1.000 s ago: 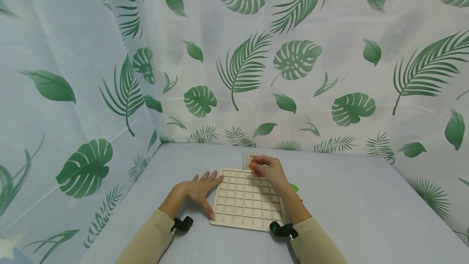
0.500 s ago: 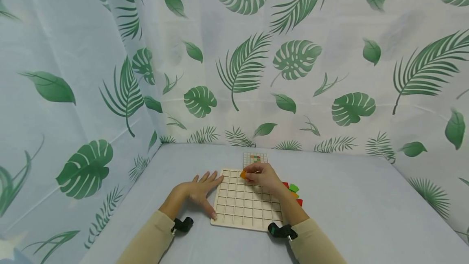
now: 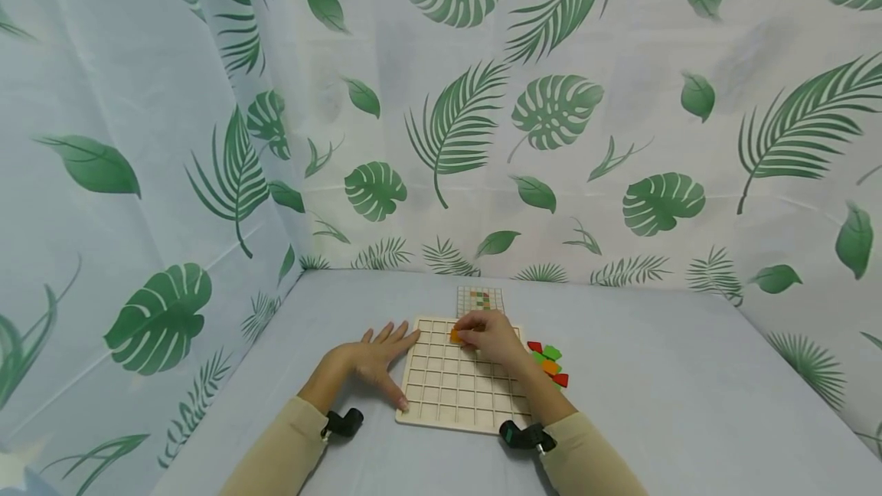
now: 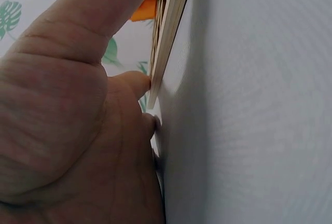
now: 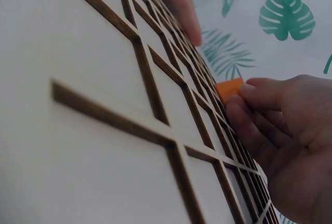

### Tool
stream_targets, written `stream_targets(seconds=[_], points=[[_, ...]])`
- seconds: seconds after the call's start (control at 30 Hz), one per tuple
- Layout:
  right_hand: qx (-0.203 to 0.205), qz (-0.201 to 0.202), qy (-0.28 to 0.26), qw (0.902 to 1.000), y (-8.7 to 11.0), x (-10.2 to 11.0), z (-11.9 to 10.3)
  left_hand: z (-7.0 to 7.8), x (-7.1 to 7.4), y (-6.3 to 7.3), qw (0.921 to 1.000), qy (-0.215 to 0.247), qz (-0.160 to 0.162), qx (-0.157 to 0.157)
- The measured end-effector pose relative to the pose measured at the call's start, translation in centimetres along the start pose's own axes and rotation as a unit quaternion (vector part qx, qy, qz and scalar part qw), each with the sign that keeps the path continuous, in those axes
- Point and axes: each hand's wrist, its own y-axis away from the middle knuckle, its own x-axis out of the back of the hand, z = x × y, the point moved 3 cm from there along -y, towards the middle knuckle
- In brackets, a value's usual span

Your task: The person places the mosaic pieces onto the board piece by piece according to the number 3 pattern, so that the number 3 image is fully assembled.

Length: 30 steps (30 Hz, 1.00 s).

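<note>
Head view: the left hand [image 3: 377, 362] lies with fingers spread at the left edge of a pale gridded board [image 3: 441, 386], its thumb near the close left corner and its index fingertip at the far one. The right hand [image 3: 491, 339] pinches an orange piece [image 3: 455, 336] over the far rows of the board; whether the piece sits down in a cell cannot be told. The hand and forearm hide part of the grid. Just beyond the board, on the pale surface [image 3: 689, 396], a small card [image 3: 480, 298] shows a grid with red, orange and green cells, too small to make out in detail, its near part covered by the hand. Right of the board lie loose red, green and orange pieces [image 3: 550, 366], some partly behind the forearm.

Left wrist view: the palm and thumb fill the left side, the thumb's tip cut off at the top; another fingertip meets the board's edge. The orange piece shows partly behind the thumb.

Right wrist view: thumb and fingers grip the orange piece by the board's face, its lower edge hard to make out. Part of the left hand appears above, cropped.
</note>
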Motion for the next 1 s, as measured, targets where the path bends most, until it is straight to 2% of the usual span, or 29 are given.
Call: stream_targets(seconds=[0.13,0.27,0.53,0.83,1.0], points=[[0.043,0.008,0.070,0.9966,-0.1,-0.3,-0.6,0.0,0.0,0.1,1.0000,0.005,-0.001,-0.002],[0.058,0.019,0.114,0.9916,-0.2,-0.6,-1.0,-0.1,0.1,0.1,1.0000,0.006,-0.003,-0.003],[0.037,0.038,0.131,0.9900,-0.3,-0.8,-1.0,-0.3,0.0,0.0,1.0000,0.005,-0.003,-0.003],[0.049,0.021,0.158,0.9860,0.0,-1.2,-1.1,0.0,0.0,0.0,1.0000,0.004,0.002,-0.002],[0.060,0.017,0.194,0.9789,0.1,-1.3,-1.1,0.0,0.0,0.0,1.0000,0.003,0.005,0.000]])
